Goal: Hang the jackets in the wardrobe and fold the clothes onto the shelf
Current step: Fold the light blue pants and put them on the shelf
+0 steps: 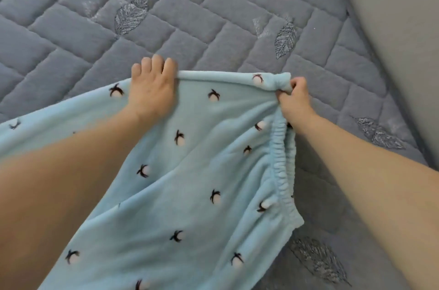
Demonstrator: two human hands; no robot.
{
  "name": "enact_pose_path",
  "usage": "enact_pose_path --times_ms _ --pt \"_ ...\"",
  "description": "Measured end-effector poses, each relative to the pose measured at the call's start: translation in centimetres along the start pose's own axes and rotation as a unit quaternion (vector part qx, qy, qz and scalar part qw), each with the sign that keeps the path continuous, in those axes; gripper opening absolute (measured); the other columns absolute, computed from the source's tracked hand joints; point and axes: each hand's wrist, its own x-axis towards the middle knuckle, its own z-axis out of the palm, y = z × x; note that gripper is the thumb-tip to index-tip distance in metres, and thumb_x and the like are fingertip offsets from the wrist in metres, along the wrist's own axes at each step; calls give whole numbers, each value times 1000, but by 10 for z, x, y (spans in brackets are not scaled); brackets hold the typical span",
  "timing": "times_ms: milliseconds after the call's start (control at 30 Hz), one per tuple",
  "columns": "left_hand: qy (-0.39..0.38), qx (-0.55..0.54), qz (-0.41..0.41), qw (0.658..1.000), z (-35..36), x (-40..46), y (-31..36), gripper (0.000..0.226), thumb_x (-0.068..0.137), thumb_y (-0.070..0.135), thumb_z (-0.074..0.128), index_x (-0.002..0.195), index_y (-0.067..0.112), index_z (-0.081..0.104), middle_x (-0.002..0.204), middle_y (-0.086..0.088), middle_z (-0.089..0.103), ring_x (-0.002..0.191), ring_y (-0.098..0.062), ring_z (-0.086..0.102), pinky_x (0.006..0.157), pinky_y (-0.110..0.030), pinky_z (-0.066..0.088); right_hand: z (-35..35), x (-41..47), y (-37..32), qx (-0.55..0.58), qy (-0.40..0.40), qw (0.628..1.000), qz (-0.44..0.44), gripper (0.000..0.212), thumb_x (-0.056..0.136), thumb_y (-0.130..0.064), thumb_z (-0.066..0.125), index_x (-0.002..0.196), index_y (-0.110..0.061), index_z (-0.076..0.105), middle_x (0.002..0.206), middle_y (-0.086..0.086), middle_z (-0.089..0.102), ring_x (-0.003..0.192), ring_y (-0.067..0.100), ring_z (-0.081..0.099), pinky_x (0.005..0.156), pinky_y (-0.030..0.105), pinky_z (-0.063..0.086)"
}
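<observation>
- The light blue fleece pyjama trousers (190, 171), dotted with small pale motifs under dark sprigs, lie spread across the bed, their gathered elastic waistband (282, 166) running down the right side and the legs trailing off towards the lower left.
- The far edge of the trousers is doubled over, so a smooth fold line runs between the two hands.
- The left hand (152, 90) lies on that fold with its palm down; the fingers reach over the fold onto the bed, and they look fairly straight, pressing rather than gripping, though the thumb is hidden and I cannot be sure it pinches nothing.
- The right hand (294, 99) has its grip clamped on the top corner of the waistband, fingers curled round a bunched knot of fleece, pulling it taut.
- Under it all is the grey quilted mattress cover (213, 4) stitched in a brick pattern with embroidered leaves; a plain grey wall or headboard (392, 28) rises at the right.
- Judged from this, the step in hand is the folding part of the task: one trouser leg is being laid onto the other and squared along the edge.
- The next move likely calls for smoothing the fleece flat, aligning the waistband halves, then doubling the length over into a compact stack for the shelf.
- No wardrobe, shelf or jackets show here.
</observation>
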Motion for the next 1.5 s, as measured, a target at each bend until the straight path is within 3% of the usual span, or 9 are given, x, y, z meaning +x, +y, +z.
enact_pose_path --times_ms 233,467,633,833,967,1033,1233,1367,1500 --pt "-70 -51 -15 996 36 -142 59 58 98 48 40 147 16 45 153 -15 37 144 -35 31 116 -65 12 67 -65 33 -204 104 971 -62 75 92 -47 57 150 -9 29 150 18 30 131 37 39 104 47 36" --pt "-160 -56 -61 984 42 -161 64 61 95 54 33 146 22 43 154 -11 32 145 -31 26 116 -67 4 42 -163 114 -225 90 969 -37 59 83 -54 64 109 -2 55 126 19 49 109 39 48 91 49 41" --pt "-206 -77 9 975 26 -161 66 65 98 59 20 157 32 19 164 -7 8 152 -26 0 114 -66 -9 3 -174 122 -90 -145 983 61 19 90 -42 64 90 -23 63 101 -3 55 96 20 57 75 31 44" --pt "-266 -43 93 959 18 -219 95 67 99 60 20 158 29 13 166 -3 -1 153 -28 -3 111 -74 2 -79 -167 159 -157 -146 969 123 10 96 -33 58 101 -27 53 108 0 57 96 19 57 72 35 44" --pt "-305 -40 89 947 17 -210 97 69 96 66 9 157 36 -4 165 -1 -14 149 -23 -22 111 -70 -11 -60 -162 139 -240 -119 961 74 66 83 -13 63 141 -23 32 141 11 28 122 32 39 98 40 37" --pt "-260 -101 78 957 9 -183 90 66 95 60 15 157 36 12 166 -5 0 152 -24 -11 114 -66 -11 -38 -136 105 -230 -100 968 10 85 78 -22 68 150 -20 22 147 11 28 130 32 35 107 41 32" --pt "-170 -87 -172 966 12 -77 0 84 82 25 55 156 21 15 163 -10 12 151 -33 0 118 -61 -2 32 -16 18 -102 -66 985 125 100 79 -43 68 156 -16 9 155 8 31 139 31 34 113 42 33" --pt "-257 -33 -157 953 6 -43 -46 46 83 29 59 124 13 47 126 -15 54 117 -37 48 99 -50 40 48 17 -4 -10 -62 991 120 20 89 -14 54 103 -13 68 113 14 66 98 28 60 88 42 54" --pt "-97 -56 -28 993 -30 -52 -41 19 74 8 60 84 13 45 81 -11 59 73 -36 55 55 -40 40 28 -3 -18 -91 45 986 -129 28 81 1 41 68 -20 54 96 14 60 94 31 50 76 25 33"
